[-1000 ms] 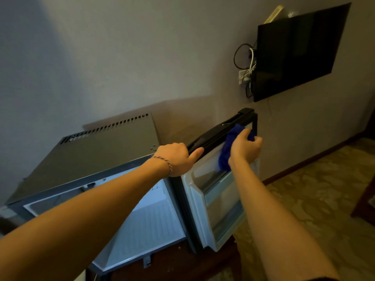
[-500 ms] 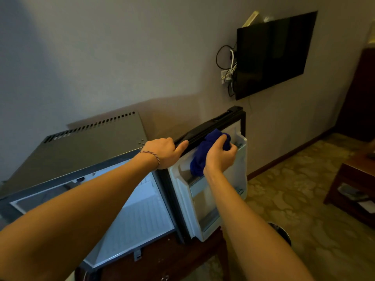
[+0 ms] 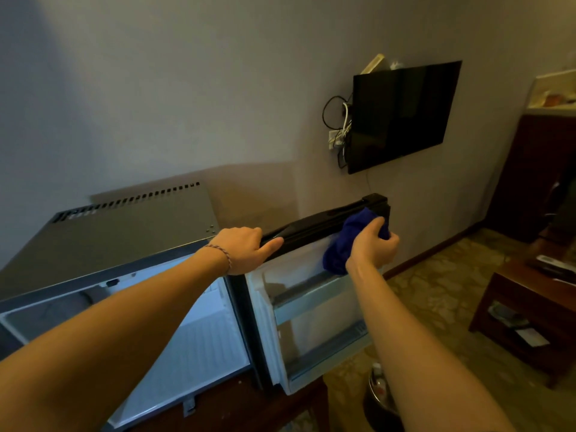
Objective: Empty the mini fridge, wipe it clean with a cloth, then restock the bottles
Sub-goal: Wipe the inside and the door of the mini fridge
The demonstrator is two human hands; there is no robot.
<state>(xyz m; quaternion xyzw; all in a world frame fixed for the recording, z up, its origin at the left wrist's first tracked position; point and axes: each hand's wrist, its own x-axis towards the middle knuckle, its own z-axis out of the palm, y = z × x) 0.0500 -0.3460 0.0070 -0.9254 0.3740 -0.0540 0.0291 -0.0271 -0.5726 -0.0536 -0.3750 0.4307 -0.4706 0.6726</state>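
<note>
Gripping the fridge door (image 3: 314,307), left hand (image 3: 241,249); right hand (image 3: 372,246) clutches blue cloth (image 3: 341,244) above bare door shelves (image 3: 314,302).

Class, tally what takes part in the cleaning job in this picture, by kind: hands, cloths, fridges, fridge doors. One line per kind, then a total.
Hands: 2, left hand and right hand
Cloths: 1, blue cloth
Fridges: 1, mini fridge
Fridge doors: 1, open door
Total: 5

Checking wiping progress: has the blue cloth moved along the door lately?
Yes: the blue cloth in the right hand slid back toward the far corner of the fridge door.
</note>
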